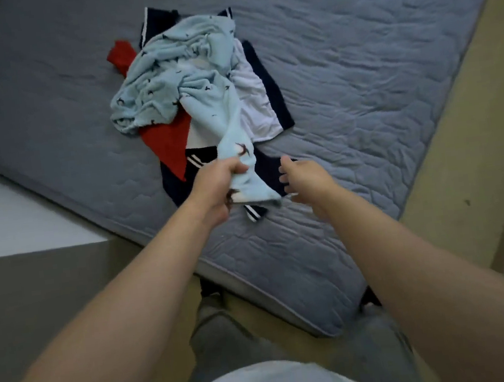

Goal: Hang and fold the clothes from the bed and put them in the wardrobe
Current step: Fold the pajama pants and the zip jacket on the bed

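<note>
The bare left arm point(125, 305) and the bare right arm point(408, 254) both reached forward, side by side. The left hand point(217, 188) made a fist, its fingers curled tight round a soft light-blue cloth with small dark marks point(169, 84). The right hand point(304, 178) was just beside it, fingers loose and a little spread, holding nothing.

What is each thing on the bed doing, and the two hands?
light blue garment: crumpled atop the pile, one end stretched out
red garment: unfolded, partly buried
white garment: unfolded, partly covered
navy striped garment: spread underneath the others
left hand: grips the light blue garment
right hand: open, holds nothing
bed: cover wrinkled
</note>
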Demonstrator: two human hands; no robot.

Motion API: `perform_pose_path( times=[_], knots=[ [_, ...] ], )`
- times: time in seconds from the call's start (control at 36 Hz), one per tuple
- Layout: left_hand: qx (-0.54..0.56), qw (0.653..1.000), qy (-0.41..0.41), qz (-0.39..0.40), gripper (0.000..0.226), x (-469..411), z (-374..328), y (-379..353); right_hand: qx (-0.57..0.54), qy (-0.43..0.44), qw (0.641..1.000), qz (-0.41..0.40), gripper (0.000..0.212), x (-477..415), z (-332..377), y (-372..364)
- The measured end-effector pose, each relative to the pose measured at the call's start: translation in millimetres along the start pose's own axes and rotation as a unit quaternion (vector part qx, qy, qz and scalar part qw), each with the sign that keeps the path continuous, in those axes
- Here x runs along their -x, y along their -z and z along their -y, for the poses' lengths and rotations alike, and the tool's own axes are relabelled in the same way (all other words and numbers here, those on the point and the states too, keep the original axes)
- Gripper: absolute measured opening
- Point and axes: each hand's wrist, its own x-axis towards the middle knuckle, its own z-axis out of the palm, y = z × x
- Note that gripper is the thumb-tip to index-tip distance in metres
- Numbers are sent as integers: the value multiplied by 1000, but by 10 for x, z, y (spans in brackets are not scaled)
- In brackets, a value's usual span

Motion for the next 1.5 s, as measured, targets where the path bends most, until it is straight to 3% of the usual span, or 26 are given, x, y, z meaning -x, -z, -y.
perform_pose_path(
  times=[0.19, 0.33, 0.44, 0.56, 0.61, 0.67, 0.75, 0.83, 0.92, 1.0, 1.06, 1.14, 1.22, 1.31, 1.36, 1.42, 1.47, 1.5],
  knots=[
    [58, 994, -88, -25, 30, 1214, 79, -340, -31, -32, 990, 132, 54, 582, 180, 649],
    [106, 987, -111, -43, 30, 1861, 226, -270, -128, -85, 966, 209, 70, 928, 230, 723],
    [214, 968, -127, 11, 45, 2387, 238, -137, -187, -127, 948, 222, 75, 1232, 101, 673],
    [249, 953, -149, 90, 56, 2852, 343, -37, -226, -153, 909, 316, 79, 1532, -54, 568],
    [269, 944, -158, 106, 50, 3027, 413, 26, -212, -135, 908, 334, 73, 1644, -112, 515],
    [306, 934, -154, 101, 25, 3138, 509, 125, -191, -118, 916, 331, 69, 1730, -169, 457],
    [323, 927, -150, 115, 45, 3228, 785, 320, -126, -88, 944, 291, 49, 1948, -199, 357],
    [336, 928, -101, 129, 44, 3289, 1100, 435, -55, -33, 965, 252, 21, 2127, -219, 206],
    [278, 952, -41, 121, 32, 3277, 1379, 538, -1, 27, 970, 242, 22, 2337, -216, 108],
    [264, 946, 10, 188, 68, 3186, 1561, 584, 49, 66, 970, 228, 27, 2566, -120, 66],
    [229, 961, 24, 154, 94, 3086, 1597, 569, 92, 100, 961, 240, 20, 2746, -33, 65],
    [343, 933, -31, 108, 78, 2994, 1470, 412, 120, 156, 942, 273, 17, 3014, 59, 88],
    [459, 885, -78, -2, 68, 2976, 1285, 337, 163, 220, 905, 327, 25, 3183, 81, 205],
    [406, 907, -84, -79, 47, 2931, 1115, 386, 335, 250, 841, 344, 33, 3267, 65, 427],
    [405, 904, -61, -122, 24, 2904, 1064, 437, 500, 269, 766, 300, 35, 3245, 47, 584],
    [337, 933, -83, -99, 22, 2954, 999, 456, 637, 249, 686, 249, 30, 3203, 33, 701],
    [336, 931, -109, -90, 18, 2973, 929, 446, 732, 228, 613, 192, 37, 3119, 22, 749],
    [338, 931, -126, -49, 14, 3017, 935, 454, 755, 235, 591, 161, 43, 3072, 24, 756]
  ],
)
